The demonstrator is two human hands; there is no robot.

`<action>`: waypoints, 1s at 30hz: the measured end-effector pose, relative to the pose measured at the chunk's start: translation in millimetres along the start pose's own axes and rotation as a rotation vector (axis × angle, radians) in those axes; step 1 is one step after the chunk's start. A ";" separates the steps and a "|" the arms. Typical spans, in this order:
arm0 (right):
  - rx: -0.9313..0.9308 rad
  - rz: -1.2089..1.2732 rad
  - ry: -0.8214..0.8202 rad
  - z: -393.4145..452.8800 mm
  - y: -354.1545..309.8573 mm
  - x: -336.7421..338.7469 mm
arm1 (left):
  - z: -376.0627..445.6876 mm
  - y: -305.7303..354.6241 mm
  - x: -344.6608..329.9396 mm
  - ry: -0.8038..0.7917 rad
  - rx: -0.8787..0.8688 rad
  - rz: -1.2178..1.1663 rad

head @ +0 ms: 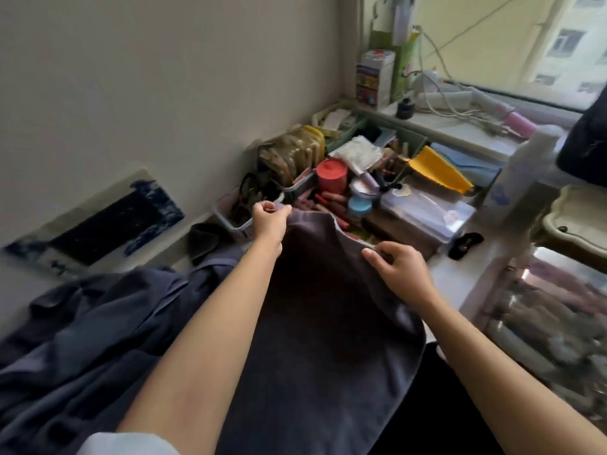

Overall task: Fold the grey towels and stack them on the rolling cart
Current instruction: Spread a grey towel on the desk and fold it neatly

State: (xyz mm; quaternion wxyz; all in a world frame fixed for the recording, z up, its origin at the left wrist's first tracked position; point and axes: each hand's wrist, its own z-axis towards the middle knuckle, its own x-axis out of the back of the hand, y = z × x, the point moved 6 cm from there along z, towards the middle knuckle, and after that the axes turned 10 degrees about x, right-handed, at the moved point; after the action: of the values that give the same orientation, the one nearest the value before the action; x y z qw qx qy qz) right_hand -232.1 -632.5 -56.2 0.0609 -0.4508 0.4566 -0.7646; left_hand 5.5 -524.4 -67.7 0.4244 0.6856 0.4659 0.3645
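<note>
Grey towel (pixel 315 323) held up just in front of a cluttered desk (pixel 466 267), left hand (pixel 269 221) and right hand (pixel 399 267) each pinching its top edge. Likely soft, light, floppy; best gripped at corners. More grey towels (pixel 85 330) heaped left of it.

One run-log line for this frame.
stage: unfolded | dark grey towel: held up by top edge | left hand: pinching | right hand: pinching

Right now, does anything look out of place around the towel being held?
Yes. More grey towels lie crumpled and unfolded at the left, while the left hand and right hand pinch the held towel's top edge over cluttered organiser bins.
</note>
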 end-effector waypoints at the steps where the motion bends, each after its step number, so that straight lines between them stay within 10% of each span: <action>1: 0.032 0.013 -0.041 -8.7 -15.0 -14.8 | -8.0 -5.5 23.8 0.008 0.020 -0.059; 30: 0.281 0.349 -1.022 -404.0 -340.8 -363.4 | -253.3 -215.8 651.0 0.498 0.156 -0.636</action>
State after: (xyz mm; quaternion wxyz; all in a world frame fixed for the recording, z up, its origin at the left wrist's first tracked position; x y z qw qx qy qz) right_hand -211.5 7.1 -101.3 0.4597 -0.6697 0.3303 -0.4808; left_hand -96.9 198.6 -103.9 0.3367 0.4283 0.7694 0.3336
